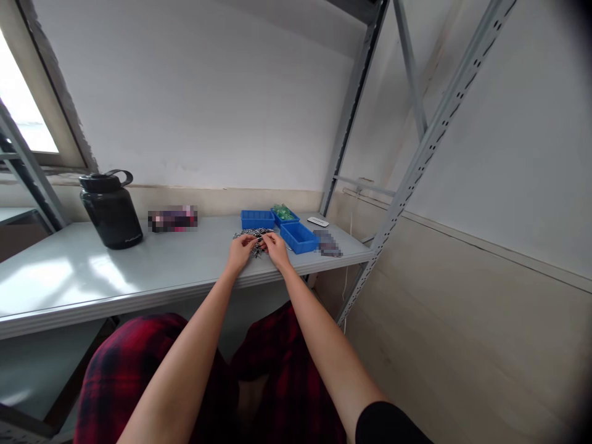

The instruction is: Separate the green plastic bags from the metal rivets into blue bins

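Observation:
A pile of small dark and silvery pieces (pixel 253 233) lies on the grey shelf near its front edge. Over the left side of the pile is my left hand (pixel 240 251), its fingers bent together around something too small to make out. My right hand (pixel 276 247) is at the pile's right side, thumb and fingers pinched close to the left fingertips; what they hold is too small to name. Just right of the right hand stands a blue tray (pixel 300 238). Another blue tray (pixel 258 219) is behind the pile, and beside it a third blue tray (pixel 291 220) holds green items (pixel 282 212).
A large dark bottle (pixel 113 216) stands on the shelf (pixel 185 259) at the left, with a blurred-out object (pixel 173 219) beside it. A white item (pixel 318 222) and another blurred patch (pixel 328 243) lie at the right. A metal upright (pixel 416 166) rises at the shelf's right end.

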Available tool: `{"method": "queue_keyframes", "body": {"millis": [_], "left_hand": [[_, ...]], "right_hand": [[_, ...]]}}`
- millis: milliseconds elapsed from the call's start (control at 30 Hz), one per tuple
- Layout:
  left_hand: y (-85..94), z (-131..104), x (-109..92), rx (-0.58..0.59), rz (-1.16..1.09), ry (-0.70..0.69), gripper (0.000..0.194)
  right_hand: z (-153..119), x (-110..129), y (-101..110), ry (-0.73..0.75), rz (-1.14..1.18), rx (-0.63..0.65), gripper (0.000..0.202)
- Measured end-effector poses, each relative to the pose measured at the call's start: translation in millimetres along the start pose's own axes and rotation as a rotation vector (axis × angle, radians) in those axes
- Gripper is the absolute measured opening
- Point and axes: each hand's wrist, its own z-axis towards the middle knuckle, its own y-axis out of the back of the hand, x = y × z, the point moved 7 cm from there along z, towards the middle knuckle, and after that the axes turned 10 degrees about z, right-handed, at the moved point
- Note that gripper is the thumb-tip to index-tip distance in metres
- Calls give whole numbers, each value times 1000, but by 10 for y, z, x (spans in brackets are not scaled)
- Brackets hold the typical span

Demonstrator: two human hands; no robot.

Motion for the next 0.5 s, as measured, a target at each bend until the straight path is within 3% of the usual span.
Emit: {"method": "queue_keyframes", "body": {"millis": [400,500], "left_hand": [[23,19,149,-51,-109,154,42],[24,10,118,-35,-72,128,39]], "right_hand": [[12,-14,-38,7,-32,98,21],[14,-15,-47,11,-37,117,21]]}}
